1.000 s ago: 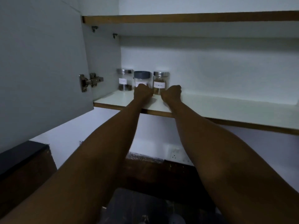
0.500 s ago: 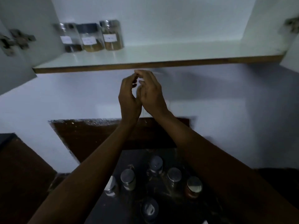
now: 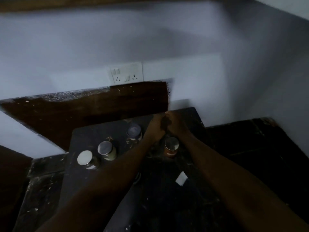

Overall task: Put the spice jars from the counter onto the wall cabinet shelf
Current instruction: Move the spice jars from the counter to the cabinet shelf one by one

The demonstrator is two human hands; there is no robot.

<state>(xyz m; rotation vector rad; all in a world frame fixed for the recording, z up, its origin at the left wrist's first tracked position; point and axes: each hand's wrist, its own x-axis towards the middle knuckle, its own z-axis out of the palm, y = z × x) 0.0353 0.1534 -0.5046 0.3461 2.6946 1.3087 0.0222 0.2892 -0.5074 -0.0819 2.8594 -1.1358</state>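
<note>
At the centre right of the frame, your two hands meet above the dark speckled stone counter (image 3: 93, 164). Your left hand (image 3: 154, 127) and your right hand (image 3: 177, 123) are pressed close together, fingers curled toward each other, with something dark between them; the light is too dim and blurred to tell whether they grip a jar or nothing at all.

Four glass spice jars stand upright on the counter. Toward the lower left of centre sits a jar with a pale silver round lid (image 3: 85, 159), and just beside it, up and to the right, a silver-lidded jar of light greenish spice (image 3: 106, 149). Further up, near your left wrist, stands a jar with a bluish-grey lid (image 3: 133, 130). Between your forearms sits a silver-lidded jar of reddish-orange spice (image 3: 170, 147).

A small white rectangular object (image 3: 181, 179) lies on the counter at lower centre. On the white wall (image 3: 66, 47) above, a white switch-and-socket plate (image 3: 127, 75) sits over a dark brown wooden panel (image 3: 83, 109).
</note>
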